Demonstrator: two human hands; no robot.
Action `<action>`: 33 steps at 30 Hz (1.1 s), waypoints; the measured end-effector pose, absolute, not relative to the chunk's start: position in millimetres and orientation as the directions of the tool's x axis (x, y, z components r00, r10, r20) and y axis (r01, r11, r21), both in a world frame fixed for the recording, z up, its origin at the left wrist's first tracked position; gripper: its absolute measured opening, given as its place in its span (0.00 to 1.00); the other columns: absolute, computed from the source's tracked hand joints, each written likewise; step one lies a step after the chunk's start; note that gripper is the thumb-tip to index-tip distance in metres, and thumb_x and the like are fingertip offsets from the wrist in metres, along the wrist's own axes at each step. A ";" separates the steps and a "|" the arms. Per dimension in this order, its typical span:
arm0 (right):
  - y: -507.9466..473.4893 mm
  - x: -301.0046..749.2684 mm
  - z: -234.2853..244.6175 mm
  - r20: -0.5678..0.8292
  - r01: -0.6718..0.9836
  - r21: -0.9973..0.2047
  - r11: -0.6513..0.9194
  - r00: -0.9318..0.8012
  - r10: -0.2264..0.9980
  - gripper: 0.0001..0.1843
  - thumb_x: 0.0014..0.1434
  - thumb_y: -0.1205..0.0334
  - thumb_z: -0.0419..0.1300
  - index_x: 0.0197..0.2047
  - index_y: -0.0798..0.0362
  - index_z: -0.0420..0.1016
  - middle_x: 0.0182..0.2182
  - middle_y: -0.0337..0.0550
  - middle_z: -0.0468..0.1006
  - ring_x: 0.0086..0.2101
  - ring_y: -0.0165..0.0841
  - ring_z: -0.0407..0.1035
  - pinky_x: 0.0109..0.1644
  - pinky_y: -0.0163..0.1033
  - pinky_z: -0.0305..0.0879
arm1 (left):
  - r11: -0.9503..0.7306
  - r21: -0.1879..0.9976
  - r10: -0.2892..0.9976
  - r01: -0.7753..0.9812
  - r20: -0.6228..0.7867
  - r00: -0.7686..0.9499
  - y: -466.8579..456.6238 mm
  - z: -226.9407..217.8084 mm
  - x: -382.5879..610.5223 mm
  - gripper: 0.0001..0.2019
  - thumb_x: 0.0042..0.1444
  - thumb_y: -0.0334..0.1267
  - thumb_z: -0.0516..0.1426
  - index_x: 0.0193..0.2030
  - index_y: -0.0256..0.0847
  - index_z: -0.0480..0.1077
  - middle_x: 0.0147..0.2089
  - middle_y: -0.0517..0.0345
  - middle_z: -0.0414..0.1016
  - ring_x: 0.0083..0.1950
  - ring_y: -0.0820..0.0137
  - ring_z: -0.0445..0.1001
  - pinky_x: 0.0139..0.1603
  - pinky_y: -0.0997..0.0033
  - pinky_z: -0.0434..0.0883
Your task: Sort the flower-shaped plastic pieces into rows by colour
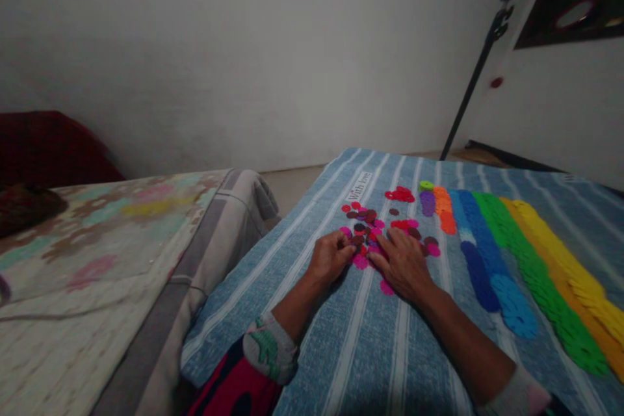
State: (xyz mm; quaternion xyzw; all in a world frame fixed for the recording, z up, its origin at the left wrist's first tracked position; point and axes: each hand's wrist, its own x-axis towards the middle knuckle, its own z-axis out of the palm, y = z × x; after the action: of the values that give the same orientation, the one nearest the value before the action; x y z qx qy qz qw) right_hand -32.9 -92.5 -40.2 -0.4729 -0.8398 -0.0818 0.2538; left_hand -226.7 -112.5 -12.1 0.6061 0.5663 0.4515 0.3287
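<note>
A loose pile of small flat plastic discs (pixel 359 260), in pink, red and dark maroon, lies on a blue striped cloth (pixel 302 312). At the pile's left edge is my left hand (pixel 331 257), its thumb and fingers pinched together; whatever is between them is hidden. My right hand (pixel 403 263) rests palm down over the right part of the pile, fingers stretched out onto the discs. Some discs are covered by it. Just beyond the pile sits a small cluster of red discs (pixel 400 194). One pink disc (pixel 387 287) lies apart, beside my right wrist.
To the right, overlapping rows run by colour: purple (pixel 428 203), orange (pixel 444 211), dark blue (pixel 480 276), light blue (pixel 514 305), green (pixel 546 292), amber (pixel 560 266) and yellow (pixel 570 253). A patterned bed (pixel 117 247) stands left across a gap. A black stand (pixel 470 91) rises behind.
</note>
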 end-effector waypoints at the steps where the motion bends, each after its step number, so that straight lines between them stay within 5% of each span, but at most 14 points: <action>1: -93.6 -33.8 -39.3 0.504 0.822 -0.095 0.562 -0.447 0.739 0.18 0.67 0.50 0.54 0.54 0.50 0.73 0.55 0.55 0.70 0.57 0.47 0.61 0.58 0.54 0.57 | -0.149 0.912 0.983 0.383 0.180 -0.046 -112.4 -12.4 -226.9 0.11 0.47 0.38 0.58 0.21 0.40 0.60 0.20 0.65 0.63 0.24 0.75 0.62 0.27 0.74 0.58; 33: -77.5 -29.9 -41.1 0.514 0.886 -0.138 0.442 -0.317 0.797 0.13 0.65 0.54 0.55 0.38 0.52 0.77 0.49 0.55 0.75 0.52 0.46 0.65 0.55 0.52 0.58 | -0.180 0.926 0.980 0.333 0.199 -0.023 -108.8 -22.2 -225.3 0.10 0.47 0.39 0.58 0.22 0.40 0.61 0.23 0.64 0.63 0.27 0.74 0.62 0.30 0.74 0.59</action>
State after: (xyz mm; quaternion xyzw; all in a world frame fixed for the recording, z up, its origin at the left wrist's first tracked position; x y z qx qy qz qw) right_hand -29.9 -77.5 -41.1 -0.5213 -0.8071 -0.0850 0.2637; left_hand -225.3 -108.8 -22.2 0.6080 0.5398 0.4694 0.3445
